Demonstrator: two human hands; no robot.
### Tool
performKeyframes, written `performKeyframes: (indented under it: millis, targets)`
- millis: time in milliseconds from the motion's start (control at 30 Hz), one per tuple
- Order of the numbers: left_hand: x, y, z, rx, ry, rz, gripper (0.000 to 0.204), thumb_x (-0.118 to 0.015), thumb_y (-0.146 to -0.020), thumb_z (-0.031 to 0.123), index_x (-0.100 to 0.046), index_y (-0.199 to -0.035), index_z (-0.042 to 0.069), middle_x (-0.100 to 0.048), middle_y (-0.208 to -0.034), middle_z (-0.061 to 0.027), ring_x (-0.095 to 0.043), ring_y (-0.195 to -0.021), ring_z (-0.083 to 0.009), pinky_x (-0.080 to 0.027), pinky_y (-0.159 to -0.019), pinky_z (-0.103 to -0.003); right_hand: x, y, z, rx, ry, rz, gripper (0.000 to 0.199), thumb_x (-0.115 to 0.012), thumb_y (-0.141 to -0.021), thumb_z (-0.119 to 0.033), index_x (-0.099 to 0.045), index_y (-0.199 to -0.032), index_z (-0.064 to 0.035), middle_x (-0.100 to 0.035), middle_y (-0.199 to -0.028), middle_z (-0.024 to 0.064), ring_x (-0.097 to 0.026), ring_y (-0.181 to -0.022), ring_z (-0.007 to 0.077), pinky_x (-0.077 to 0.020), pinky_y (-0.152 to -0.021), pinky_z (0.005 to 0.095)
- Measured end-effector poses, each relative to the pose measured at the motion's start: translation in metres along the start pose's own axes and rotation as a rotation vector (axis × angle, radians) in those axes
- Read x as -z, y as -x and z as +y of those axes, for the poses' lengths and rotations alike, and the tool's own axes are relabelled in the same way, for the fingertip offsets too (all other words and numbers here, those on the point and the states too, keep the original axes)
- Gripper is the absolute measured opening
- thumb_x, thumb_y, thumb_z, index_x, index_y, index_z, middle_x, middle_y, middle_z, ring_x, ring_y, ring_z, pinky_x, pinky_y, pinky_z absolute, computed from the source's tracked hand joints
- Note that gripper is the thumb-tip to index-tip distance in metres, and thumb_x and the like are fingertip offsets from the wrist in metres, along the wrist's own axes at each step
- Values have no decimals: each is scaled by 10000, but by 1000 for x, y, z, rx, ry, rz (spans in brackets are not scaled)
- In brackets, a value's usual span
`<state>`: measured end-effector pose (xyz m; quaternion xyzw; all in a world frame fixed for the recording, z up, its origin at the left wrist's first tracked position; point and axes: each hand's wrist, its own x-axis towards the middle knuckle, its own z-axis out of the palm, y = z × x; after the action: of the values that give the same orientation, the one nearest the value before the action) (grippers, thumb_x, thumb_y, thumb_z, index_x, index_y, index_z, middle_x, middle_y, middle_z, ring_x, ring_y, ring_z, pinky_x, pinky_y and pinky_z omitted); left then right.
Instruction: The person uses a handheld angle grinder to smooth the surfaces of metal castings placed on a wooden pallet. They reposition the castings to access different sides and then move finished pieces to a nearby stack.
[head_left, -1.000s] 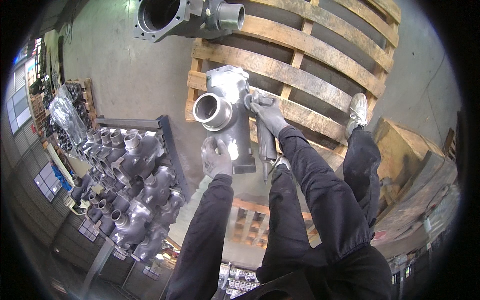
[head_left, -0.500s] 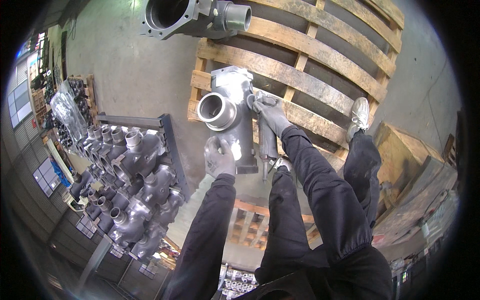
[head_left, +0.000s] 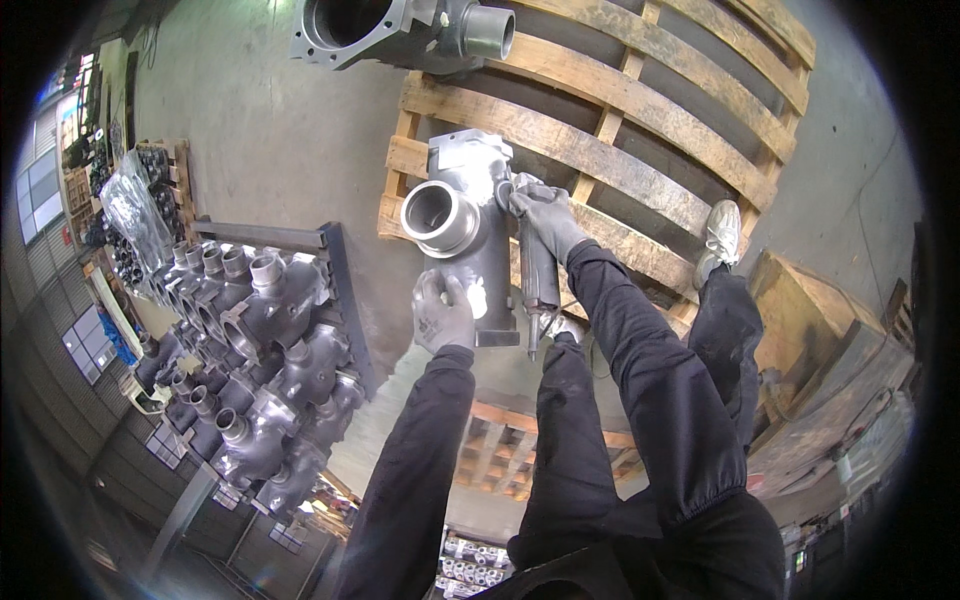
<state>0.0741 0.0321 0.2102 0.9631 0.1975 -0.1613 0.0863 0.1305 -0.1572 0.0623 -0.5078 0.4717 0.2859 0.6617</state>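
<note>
A grey metal casting [head_left: 482, 262] with a round machined neck [head_left: 440, 219] lies at the near left edge of a wooden pallet. My gloved left hand [head_left: 443, 315] is on its near left side, below the neck, with fingers curled against the metal. My gloved right hand [head_left: 548, 215] is wrapped round the head of a slim power grinder [head_left: 539, 275], whose body points back toward me. The grinder's small round disc [head_left: 503, 194] is at the casting's right side; whether it touches is hard to tell.
The slatted pallet [head_left: 640, 150] extends to the far right, with my shoe [head_left: 722, 232] at its edge. A second casting [head_left: 400, 30] stands at its far left corner. Several castings [head_left: 270, 350] crowd a dark metal frame on the left. A wooden crate [head_left: 800, 300] is at right.
The view has shifted slightly. The grinder's body has turned a little in my right hand, with its head still beside the casting. My left hand stays on the casting.
</note>
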Motion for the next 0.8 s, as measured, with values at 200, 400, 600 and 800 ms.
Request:
performKeyframes:
  millis: [200,400,600,800]
  targets:
    - [-3,1,-4,-38,-12,24,370,-618,-1015,323,-681,-1270,62,-668,-1332,-122,-659,-1198,-296,-519,-1027,-411,-8,28,5,177,317,26,964,-839,-874,-468,-292,-1524,-12,-637,-1344,242,-661,-1223,314,-509,-1059,384]
    - [0,1,-1,-45,-29,12,371,-614,-1022,313,-674,-1281,54,-665,-1329,-129,-654,-1208,-292,-511,-1042,-403,-2,35,-1,133,321,24,998,-799,-886,-546,-246,-1555,-54,-642,-1363,256,-664,-1245,328,-506,-1056,383]
    - [-2,1,-2,-54,-36,24,377,-607,-1025,326,-673,-1283,59,-663,-1343,-123,-651,-1218,-287,-506,-1051,-402,-3,39,-18,242,412,-45,992,-775,-878,-573,-241,-1558,-87,-646,-1350,297,-650,-1258,426,-492,-1083,439]
    - [-1,2,-3,-25,-16,10,378,-611,-1025,315,-668,-1295,56,-664,-1344,-122,-658,-1212,-275,-515,-1043,-395,4,33,-30,142,506,1,991,-774,-878,-579,-231,-1547,-90,-666,-1319,299,-652,-1262,429,-503,-1072,445]
